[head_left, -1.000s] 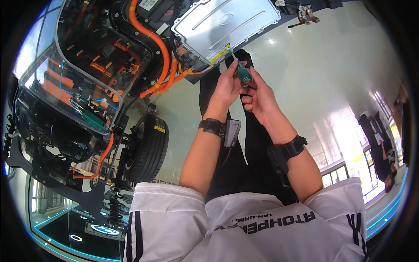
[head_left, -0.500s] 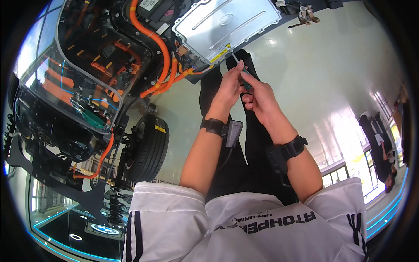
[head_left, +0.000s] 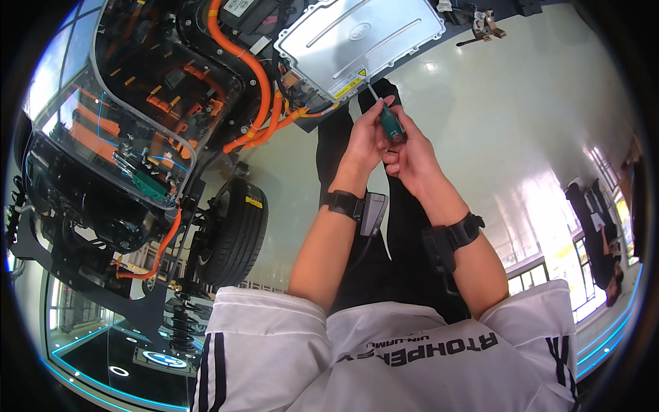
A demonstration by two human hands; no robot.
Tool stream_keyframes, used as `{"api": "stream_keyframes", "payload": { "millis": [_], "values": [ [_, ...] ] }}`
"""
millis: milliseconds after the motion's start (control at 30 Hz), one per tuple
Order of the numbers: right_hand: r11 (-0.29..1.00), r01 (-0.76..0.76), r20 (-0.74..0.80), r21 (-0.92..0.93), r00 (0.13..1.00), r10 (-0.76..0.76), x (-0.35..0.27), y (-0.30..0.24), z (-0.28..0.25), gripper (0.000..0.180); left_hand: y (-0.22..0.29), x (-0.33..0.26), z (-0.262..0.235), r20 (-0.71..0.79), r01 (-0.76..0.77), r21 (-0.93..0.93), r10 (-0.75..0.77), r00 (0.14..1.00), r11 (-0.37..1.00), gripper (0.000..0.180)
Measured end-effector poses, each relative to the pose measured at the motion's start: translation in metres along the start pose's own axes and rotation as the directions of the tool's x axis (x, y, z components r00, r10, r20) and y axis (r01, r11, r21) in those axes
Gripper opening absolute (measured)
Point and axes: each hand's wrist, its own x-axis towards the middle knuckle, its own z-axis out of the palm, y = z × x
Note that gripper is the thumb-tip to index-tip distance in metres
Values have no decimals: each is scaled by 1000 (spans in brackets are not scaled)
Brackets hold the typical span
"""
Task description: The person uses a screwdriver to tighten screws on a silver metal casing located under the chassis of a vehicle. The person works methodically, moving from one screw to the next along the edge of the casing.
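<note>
Head view: both hands are gripping the screwdriver (head_left: pixel 391 123), left hand (head_left: pixel 366 135) and right hand (head_left: pixel 412 152) wrapped tight (tip seemingly touching the silver cover (head_left: pixel 357 38)).

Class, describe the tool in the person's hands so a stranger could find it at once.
Start at the silver ribbed cover plate on the cutaway vehicle chassis. At its lower corner, both hands hold a screwdriver. Its teal-green handle sets it apart from the orange cables nearby.
</note>
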Motion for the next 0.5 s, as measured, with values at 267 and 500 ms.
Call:
{"api": "stream_keyframes", "payload": {
  "millis": [267, 500],
  "values": [
    [1000, 9, -7, 2, 1000, -9, 2, 2, -2, 37, 2, -1, -3, 71, 26, -26, -24, 997, 999, 47],
    [999, -25, 11, 20, 1000, 25, 9, 5, -6, 34, 3, -9, 26, -130, 36, -168, -58, 990, 985, 47]
  ]
}}
